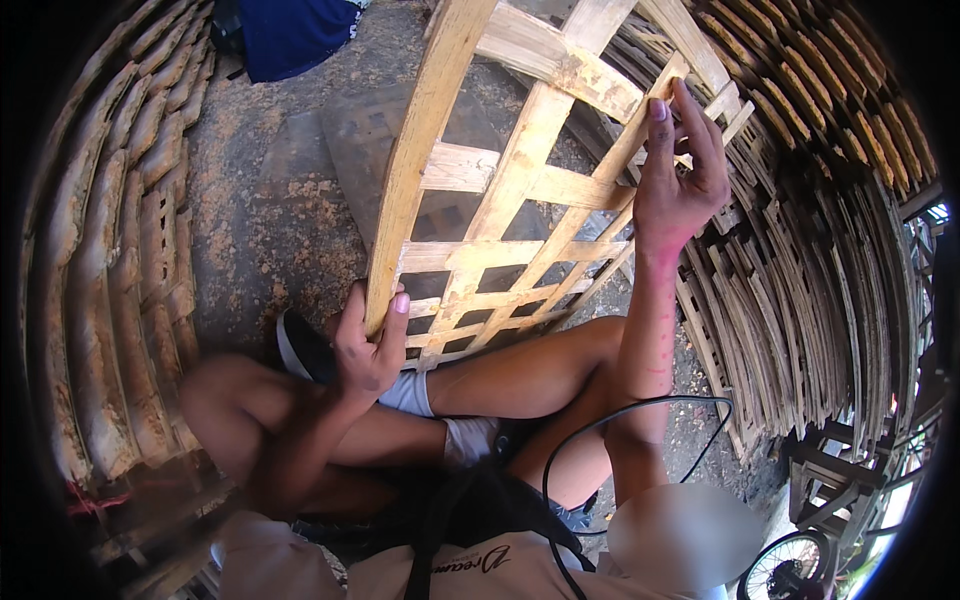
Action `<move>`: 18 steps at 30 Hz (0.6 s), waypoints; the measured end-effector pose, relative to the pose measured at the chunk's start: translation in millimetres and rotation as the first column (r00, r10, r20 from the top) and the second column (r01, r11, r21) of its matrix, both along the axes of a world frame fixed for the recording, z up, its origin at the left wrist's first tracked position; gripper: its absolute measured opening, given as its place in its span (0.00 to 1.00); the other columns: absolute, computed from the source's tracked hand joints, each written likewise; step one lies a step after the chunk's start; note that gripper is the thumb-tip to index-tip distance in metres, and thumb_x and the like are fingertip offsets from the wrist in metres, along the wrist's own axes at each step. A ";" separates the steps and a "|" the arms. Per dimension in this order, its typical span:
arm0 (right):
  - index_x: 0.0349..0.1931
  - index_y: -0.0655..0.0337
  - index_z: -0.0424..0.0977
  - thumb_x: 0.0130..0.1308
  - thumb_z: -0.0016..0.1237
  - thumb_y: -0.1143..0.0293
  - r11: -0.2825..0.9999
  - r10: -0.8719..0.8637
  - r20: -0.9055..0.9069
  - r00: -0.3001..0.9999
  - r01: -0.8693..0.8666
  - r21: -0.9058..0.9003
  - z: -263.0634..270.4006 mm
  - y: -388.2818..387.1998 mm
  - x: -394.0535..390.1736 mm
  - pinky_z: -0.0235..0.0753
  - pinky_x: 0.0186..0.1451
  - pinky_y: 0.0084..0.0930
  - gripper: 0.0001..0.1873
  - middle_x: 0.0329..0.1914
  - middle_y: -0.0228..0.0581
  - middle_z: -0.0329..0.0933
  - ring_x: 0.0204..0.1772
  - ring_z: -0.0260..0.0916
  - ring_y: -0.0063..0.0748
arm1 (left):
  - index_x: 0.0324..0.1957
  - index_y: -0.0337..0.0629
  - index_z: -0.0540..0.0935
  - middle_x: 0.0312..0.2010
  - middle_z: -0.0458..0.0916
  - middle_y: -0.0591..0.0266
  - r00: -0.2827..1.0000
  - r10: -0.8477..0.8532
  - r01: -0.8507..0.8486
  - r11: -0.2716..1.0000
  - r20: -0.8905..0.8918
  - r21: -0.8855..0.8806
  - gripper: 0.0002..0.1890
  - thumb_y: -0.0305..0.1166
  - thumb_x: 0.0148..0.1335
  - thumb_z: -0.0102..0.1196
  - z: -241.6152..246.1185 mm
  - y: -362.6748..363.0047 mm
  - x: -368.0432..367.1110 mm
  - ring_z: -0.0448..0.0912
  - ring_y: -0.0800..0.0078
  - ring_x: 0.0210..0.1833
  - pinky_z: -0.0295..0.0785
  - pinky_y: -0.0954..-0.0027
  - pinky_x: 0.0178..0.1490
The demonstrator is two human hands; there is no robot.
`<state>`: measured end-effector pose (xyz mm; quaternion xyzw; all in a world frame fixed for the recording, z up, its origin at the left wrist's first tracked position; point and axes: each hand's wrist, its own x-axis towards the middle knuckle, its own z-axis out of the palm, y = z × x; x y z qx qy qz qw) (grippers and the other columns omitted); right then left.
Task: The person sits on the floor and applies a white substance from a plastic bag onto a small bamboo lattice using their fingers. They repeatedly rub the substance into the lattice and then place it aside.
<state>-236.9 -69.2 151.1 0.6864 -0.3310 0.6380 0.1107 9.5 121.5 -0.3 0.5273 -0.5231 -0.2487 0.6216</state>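
A lattice panel (514, 180) of pale interwoven wooden or bamboo slats stands tilted before me, its lower edge by my crossed legs. A thick side bar (421, 150) runs along its left side. My left hand (369, 341) is wrapped around the lower end of this bar, thumb in front. Higher up on the right, my right hand (682, 169) has its thumb and fingertips on a diagonal slat (651, 112) near the panel's far right part. Some of its fingers lie behind the slats and are partly hidden.
Stacked lattice panels (112, 300) rise at the left, with more stacks (780, 315) at the right. A flat dark sheet (360, 157) lies on the littered floor (247, 150). A black cable (600, 416) loops by my right arm. Blue cloth (292, 37) is ahead; a wheel (784, 566) stands lower right.
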 end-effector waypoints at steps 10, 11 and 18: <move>0.44 0.63 0.84 0.72 0.61 0.74 0.997 0.053 0.035 0.998 -0.051 -0.060 5.8 -13.9 -1.0 0.73 0.37 0.21 0.05 0.34 0.33 0.84 0.31 0.74 0.20 | 0.46 0.30 0.81 0.33 0.86 0.51 1.000 0.013 -0.013 1.000 0.008 0.002 0.09 0.28 0.74 0.59 -0.5 2.2 -2.0 0.87 0.68 0.35 0.79 0.66 0.39; 0.43 0.64 0.84 0.72 0.60 0.74 0.998 0.046 0.022 0.999 -0.044 -0.052 7.0 -15.0 0.4 0.74 0.37 0.21 0.04 0.34 0.33 0.84 0.31 0.75 0.20 | 0.46 0.30 0.81 0.33 0.86 0.51 1.000 0.014 -0.015 1.000 0.010 0.015 0.09 0.28 0.74 0.59 2.2 2.8 -1.9 0.87 0.68 0.35 0.79 0.66 0.39; 0.40 0.65 0.81 0.72 0.57 0.73 0.998 0.005 0.063 0.998 -0.001 -0.067 6.2 -20.4 27.2 0.76 0.37 0.24 0.04 0.29 0.36 0.83 0.30 0.78 0.24 | 0.46 0.31 0.81 0.31 0.85 0.53 0.999 0.042 -0.042 0.999 0.017 0.016 0.09 0.29 0.74 0.60 0.9 3.5 -2.3 0.85 0.70 0.33 0.78 0.67 0.38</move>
